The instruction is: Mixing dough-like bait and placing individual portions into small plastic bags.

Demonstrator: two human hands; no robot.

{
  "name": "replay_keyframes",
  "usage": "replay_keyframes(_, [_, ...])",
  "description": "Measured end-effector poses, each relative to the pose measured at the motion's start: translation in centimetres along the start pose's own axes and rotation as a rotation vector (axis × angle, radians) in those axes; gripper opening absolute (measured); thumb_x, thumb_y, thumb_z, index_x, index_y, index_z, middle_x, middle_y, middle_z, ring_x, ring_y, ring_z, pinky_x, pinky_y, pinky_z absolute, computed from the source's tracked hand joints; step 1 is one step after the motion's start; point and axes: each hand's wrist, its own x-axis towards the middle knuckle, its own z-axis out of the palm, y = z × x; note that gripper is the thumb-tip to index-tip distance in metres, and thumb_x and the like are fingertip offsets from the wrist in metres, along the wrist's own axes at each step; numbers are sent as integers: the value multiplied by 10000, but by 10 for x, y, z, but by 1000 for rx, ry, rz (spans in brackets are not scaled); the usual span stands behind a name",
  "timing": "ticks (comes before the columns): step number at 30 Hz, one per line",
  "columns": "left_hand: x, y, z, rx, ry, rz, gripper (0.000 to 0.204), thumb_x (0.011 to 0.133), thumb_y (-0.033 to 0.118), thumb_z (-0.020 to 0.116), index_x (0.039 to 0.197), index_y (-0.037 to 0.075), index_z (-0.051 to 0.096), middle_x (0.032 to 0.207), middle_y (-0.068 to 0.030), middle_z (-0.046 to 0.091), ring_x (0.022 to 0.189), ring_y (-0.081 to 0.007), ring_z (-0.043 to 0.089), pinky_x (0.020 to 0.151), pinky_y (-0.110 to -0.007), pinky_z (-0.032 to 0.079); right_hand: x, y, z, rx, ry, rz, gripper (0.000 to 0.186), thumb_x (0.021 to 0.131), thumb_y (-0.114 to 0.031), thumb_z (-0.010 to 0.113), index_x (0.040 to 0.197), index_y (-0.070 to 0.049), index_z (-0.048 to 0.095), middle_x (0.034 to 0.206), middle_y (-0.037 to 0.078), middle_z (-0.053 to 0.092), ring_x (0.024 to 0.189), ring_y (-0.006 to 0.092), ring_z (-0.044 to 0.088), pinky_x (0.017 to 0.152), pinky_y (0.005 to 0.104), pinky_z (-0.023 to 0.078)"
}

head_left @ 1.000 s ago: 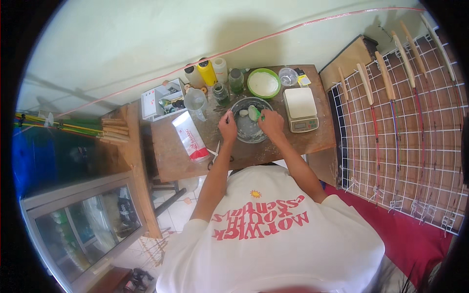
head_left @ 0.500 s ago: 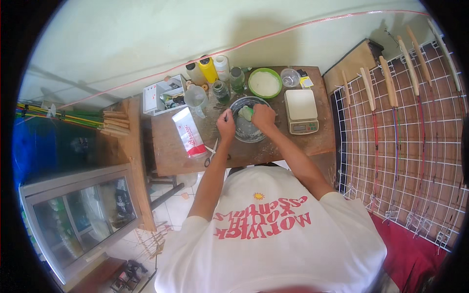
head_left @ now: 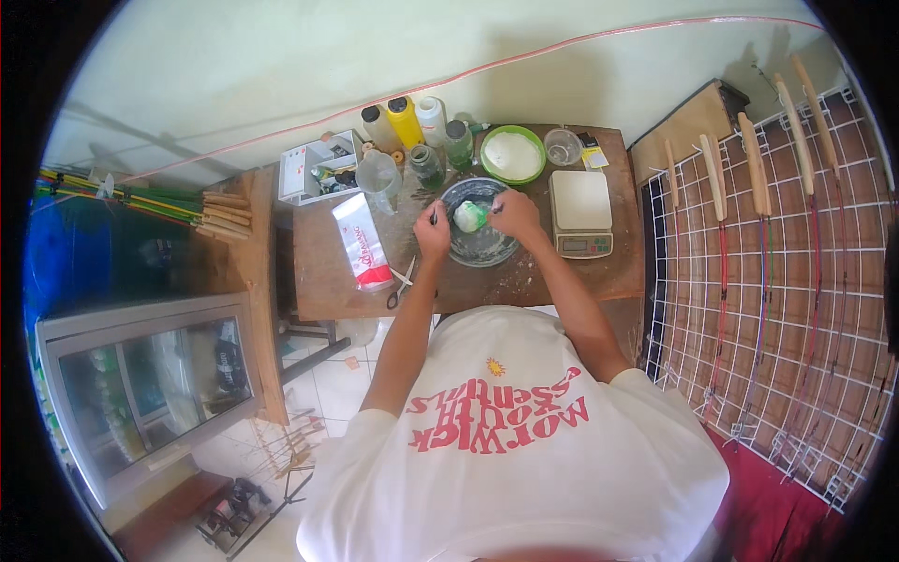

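A dark round basin (head_left: 487, 255), smeared with white inside, stands near the middle of the wooden table. On its left side my left hand (head_left: 433, 230) is closed round the rim. My right hand (head_left: 517, 217) is over the basin's right side, its fingers closed on a green tool (head_left: 482, 219); the handle is mostly hidden. White material covers the tool's end inside the basin, so its exact kind does not show. Behind the basin is a bright green bowl (head_left: 541, 169) of white powder (head_left: 511, 155). A digital scale (head_left: 581, 204) stands to the right.
Scissors (head_left: 401, 286) and a white-and-red packet (head_left: 361, 244) lie at left. A clear plastic jug (head_left: 378, 180), glass jars (head_left: 426, 169), a yellow bottle (head_left: 405, 124), and a white open box (head_left: 304, 173) stand behind. A clear cup (head_left: 563, 147) sits back right.
My right hand has shifted slightly right over the basin. The tool's white-covered end now shows more fully. My left hand stays at the rim; the view has shifted a little.
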Motion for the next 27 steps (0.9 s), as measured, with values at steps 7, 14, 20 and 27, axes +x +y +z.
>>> replay_keyframes(7, [-2,-3,-1,81,10,10,287,899,204,565,1007,-48,651,930,-227,670,877,-290,665,788,-348,486,-5,36,-12,-146,11,-22,205,679,-247,663,813,-92,674,853,148,656,823,344,629,731,443,501])
replay_keyframes(14, [-3,0,-3,84,-2,-44,296,902,214,562,1014,-45,651,931,-226,670,880,-292,665,789,-351,487,-3,8,14,-135,-27,-131,223,690,-254,665,847,-95,671,838,182,650,770,360,634,707,464,512])
replay_keyframes(20, [-4,-2,-5,81,-32,-107,297,902,214,562,1014,-46,649,913,-219,674,867,-276,665,788,-344,486,-17,0,7,-98,29,-221,230,691,-261,682,849,-93,673,828,189,650,768,367,633,698,465,513])
replay_keyframes(27, [-4,-2,-2,102,-8,-60,289,903,210,561,1007,-44,652,904,-218,675,855,-267,664,781,-343,484,-19,-6,9,-85,-6,-167,239,689,-265,695,844,-84,672,838,179,654,786,359,631,704,462,508])
